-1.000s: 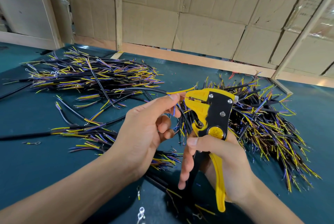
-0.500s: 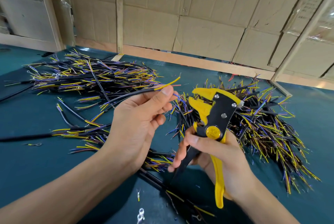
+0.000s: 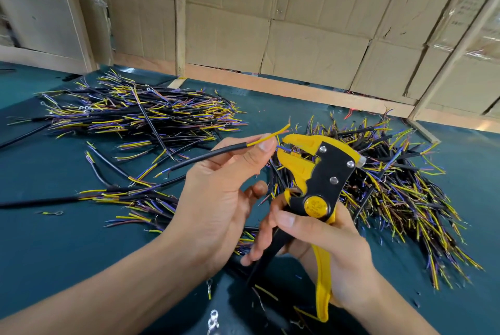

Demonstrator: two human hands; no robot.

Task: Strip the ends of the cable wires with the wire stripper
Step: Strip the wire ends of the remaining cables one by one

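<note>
Two hands: I see both raised over the table [image 3: 54, 253].
Left hand [image 3: 216, 199]: pinches black cable [image 3: 205, 154], yellow wire [image 3: 270, 135] free.
Right hand [image 3: 324, 248]: grips wire stripper [image 3: 322, 180], jaws apart.

No text can be read with certainty. Raised marks are seen on the round yellow knob [image 3: 316, 205] of the stripper [image 3: 322, 172], but they are too small and blurred to be made out. Faint printed lines are seen on the cardboard [image 3: 472, 7] at the far right, high on the wall, and these too are too faint to be read. No label, brand, number or sign is legible on the wires or the table.
</note>
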